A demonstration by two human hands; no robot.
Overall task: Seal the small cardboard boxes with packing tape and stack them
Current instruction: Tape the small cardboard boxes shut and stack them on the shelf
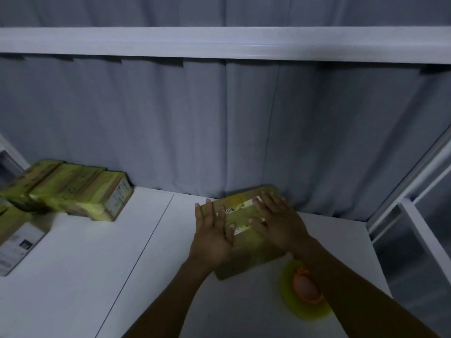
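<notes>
left hand (pixel 211 231) and right hand (pixel 277 222) press flat-fingered on the cardboard box (pixel 247 251), gripping nothing, likely smoothing tape, with the tape roll (pixel 301 292) just beside it.

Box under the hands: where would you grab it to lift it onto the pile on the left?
Probably by its two long sides, one hand from each side. The box lies flat on the table, long sides running front to back, and looks too broad for one hand. The left hand rests along its left edge; the right hand lies flat on top.
</notes>
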